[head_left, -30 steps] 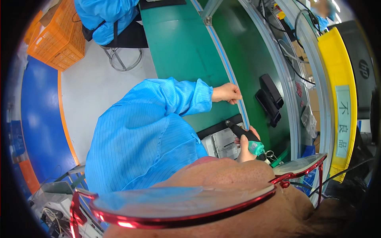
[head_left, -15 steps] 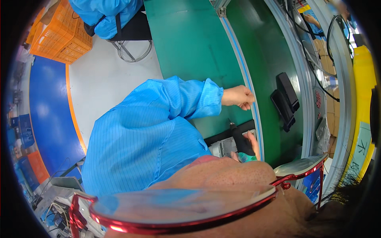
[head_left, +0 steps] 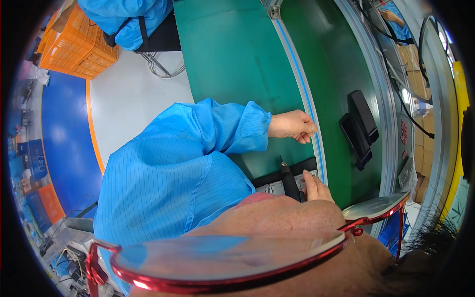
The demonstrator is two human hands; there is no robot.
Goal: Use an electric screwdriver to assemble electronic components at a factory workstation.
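Left hand: With its blue sleeve (head_left: 242,126) over the green bench (head_left: 232,64), the left hand (head_left: 295,126) draws its fingertips together at the blue-lined rail (head_left: 306,94); whether they pinch anything small cannot be told.
Right hand: Well apart from the left, the right hand (head_left: 317,189) extends its fingers just beside a black tool (head_left: 291,184); whether it grips the tool cannot be told.
Black tool: Slender and tapering to a narrow dark tip, it slants over a pale grey part (head_left: 273,188) at the near end of the bench, tip toward the left hand.
Handling: The tool looks stiff and fairly light, best held around its thicker black body, clear of the tip. The grey part appears rigid, perhaps smooth, and better taken by its edges.
Black blocks: Two black blocks (head_left: 363,114) lie against each other beyond the rail.
Out of sight: The wearer's face (head_left: 287,218) and glasses (head_left: 198,252) cover the tool's rear end, the right thumb and most of the grey part, whose outline and details stay unclear.
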